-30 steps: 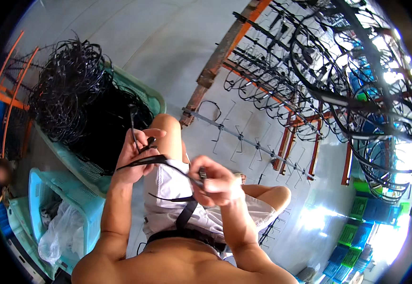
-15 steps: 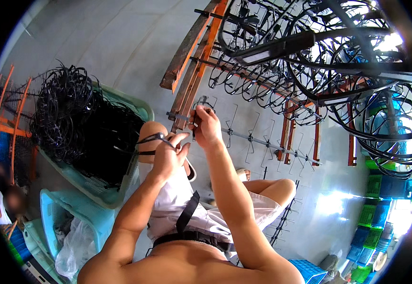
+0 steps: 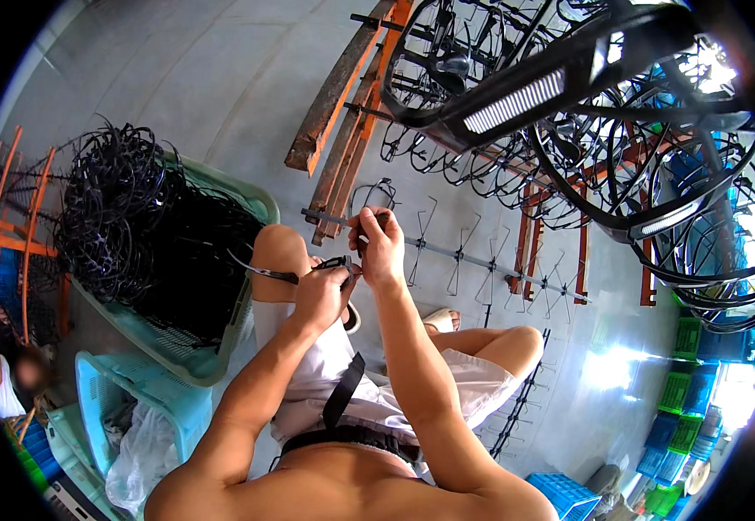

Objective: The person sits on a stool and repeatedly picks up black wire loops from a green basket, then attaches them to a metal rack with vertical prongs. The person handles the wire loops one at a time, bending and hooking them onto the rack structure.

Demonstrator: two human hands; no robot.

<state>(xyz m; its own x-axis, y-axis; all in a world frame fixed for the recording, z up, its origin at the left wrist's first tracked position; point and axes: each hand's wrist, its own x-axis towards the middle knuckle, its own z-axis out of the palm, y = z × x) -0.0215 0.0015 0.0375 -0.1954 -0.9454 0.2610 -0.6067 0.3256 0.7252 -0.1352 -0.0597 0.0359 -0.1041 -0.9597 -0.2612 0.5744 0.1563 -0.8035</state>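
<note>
A black curved plastic piece (image 3: 283, 276) is pinched in my left hand (image 3: 321, 297); one end sticks out to the left and the other comes close to my right fingers. My right hand (image 3: 381, 247) is closed around a long metal rod (image 3: 447, 251), near its left end. Several bent wire hooks (image 3: 458, 256) stand out along this rod. A thin black looped piece (image 3: 375, 191) shows just beyond my right hand, by the rod. What lies inside my right fingers is partly hidden.
At left, a pale green crate (image 3: 212, 369) overflows with tangled black pieces (image 3: 117, 226). A light blue basket (image 3: 147, 382) with clear plastic stands nearer. Orange racks (image 3: 342, 148) with many hanging black frames (image 3: 516, 104) loom at upper right. Coloured crates (image 3: 677, 391) line the right side.
My left hand has moved right with the black piece, up against my right hand. My right fingers have dropped slightly away from the looped piece, which stays by the rod.
</note>
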